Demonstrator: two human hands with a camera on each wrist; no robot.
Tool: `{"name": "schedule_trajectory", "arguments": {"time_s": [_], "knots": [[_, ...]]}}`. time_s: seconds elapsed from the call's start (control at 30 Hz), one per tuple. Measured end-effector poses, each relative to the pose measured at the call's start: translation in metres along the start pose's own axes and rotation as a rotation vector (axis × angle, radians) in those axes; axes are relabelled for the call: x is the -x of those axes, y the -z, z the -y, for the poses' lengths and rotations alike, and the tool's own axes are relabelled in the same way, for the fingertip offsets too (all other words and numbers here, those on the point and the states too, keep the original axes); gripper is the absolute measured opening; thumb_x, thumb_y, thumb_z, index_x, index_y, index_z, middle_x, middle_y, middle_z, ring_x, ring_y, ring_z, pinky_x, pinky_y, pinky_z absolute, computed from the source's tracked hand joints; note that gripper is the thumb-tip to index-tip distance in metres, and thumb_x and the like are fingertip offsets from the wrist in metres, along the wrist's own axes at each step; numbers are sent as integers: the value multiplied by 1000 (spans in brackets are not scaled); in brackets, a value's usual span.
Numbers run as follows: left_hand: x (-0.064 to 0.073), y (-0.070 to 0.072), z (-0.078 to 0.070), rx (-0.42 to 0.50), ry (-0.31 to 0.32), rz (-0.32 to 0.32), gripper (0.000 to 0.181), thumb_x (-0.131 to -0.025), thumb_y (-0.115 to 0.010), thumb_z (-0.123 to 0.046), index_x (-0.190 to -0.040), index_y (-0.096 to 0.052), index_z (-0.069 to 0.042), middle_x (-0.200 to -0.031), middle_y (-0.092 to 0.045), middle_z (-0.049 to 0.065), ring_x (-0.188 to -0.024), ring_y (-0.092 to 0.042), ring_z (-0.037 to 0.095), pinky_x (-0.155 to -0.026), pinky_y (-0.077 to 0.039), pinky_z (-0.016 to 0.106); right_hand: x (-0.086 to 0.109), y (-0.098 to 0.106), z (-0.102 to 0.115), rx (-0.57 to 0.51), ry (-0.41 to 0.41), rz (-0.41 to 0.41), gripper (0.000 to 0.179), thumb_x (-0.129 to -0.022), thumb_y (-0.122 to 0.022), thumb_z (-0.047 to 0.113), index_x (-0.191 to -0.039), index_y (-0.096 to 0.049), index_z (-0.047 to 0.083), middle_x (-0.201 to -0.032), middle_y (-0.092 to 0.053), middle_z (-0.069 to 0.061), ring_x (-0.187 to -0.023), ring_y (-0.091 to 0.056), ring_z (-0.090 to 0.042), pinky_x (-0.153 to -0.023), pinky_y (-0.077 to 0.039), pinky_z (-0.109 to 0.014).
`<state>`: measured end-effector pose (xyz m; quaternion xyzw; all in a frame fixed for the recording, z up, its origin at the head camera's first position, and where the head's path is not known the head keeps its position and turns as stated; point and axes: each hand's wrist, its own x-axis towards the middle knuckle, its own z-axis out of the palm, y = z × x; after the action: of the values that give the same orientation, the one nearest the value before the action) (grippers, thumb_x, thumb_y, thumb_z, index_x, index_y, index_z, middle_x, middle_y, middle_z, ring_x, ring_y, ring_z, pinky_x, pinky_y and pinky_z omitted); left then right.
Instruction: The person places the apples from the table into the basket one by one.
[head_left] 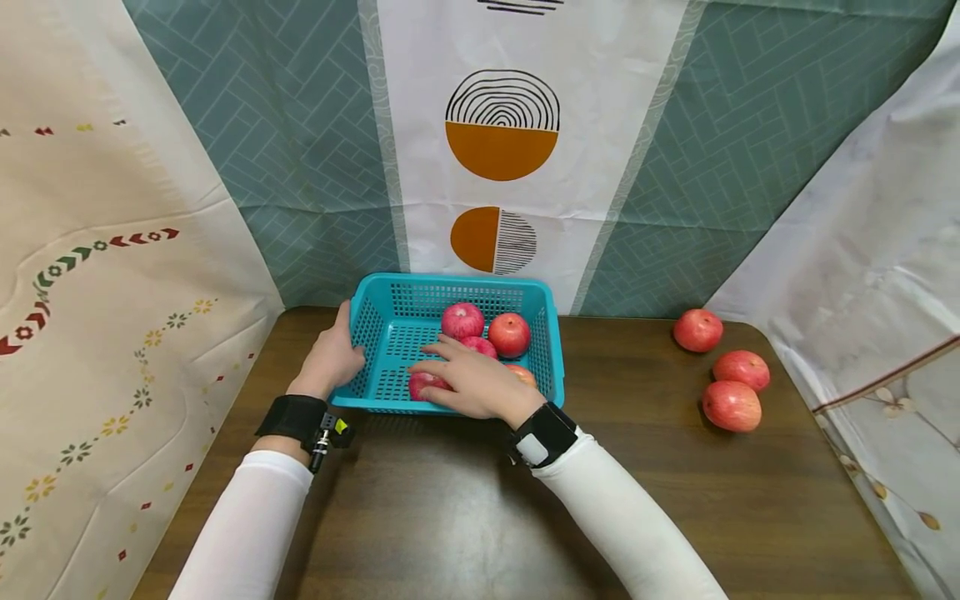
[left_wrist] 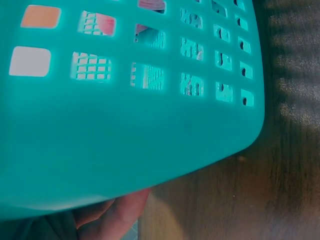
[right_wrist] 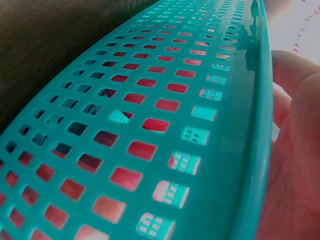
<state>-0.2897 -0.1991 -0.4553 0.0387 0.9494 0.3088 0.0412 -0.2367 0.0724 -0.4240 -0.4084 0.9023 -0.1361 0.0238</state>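
Observation:
A turquoise plastic basket point(head_left: 453, 284) stands on the brown table against the curtain. Several red apples point(head_left: 462, 320) lie in its right half. My left hand point(head_left: 330, 354) grips the basket's left rim, thumb on the inside; in the left wrist view its fingers point(left_wrist: 122, 212) show past the basket's edge. Over the front right of the basket, my right hand point(head_left: 480, 381) reaches across the front rim with its fingers extended above the apples. Its fingertips are beside a front apple point(head_left: 426, 385), partly covered by the hand. The right wrist view shows the hand behind the perforated basket wall point(right_wrist: 225, 125).
On the table's right side lie three loose apples, one at the back point(head_left: 698, 330), one in the middle point(head_left: 742, 370) and one nearer point(head_left: 732, 406). Patterned cloths point(head_left: 315, 150) hang behind and on both sides of the wooden table point(head_left: 420, 500).

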Motion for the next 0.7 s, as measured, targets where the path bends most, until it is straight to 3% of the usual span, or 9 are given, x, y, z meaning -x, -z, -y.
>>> {"name": "schedule_trajectory", "arguments": {"time_s": [0.17,0.33,0.7], "knots": [[0,0,0,3,-3,4,87,-99,-52,-9,-159,11,-12,-131,-50,34,-94,-62,42,-77,-54,63,15,4,2,-39,7,-39,46,-100,-55,41,-143,-54,25,-148,-45,-4,-136,-31,-18,-92,-53,-39],[-3,-1,2,1,4,5,86,-99,-52,-10,-159,10,-12,-132,-50,34,-93,-62,41,-76,-55,61,32,8,2,-7,3,-85,47,-98,-56,43,-143,-54,28,-145,-48,0,-134,-34,-13,-85,-56,-36],[-3,-2,4,3,4,-4,87,-99,-52,-11,-159,11,-14,-129,-53,33,-86,-63,38,-70,-56,56,71,10,-8,-7,47,-175,42,-97,-61,36,-137,-60,23,-144,-50,-2,-137,-32,-18,-107,-41,-40]]}}
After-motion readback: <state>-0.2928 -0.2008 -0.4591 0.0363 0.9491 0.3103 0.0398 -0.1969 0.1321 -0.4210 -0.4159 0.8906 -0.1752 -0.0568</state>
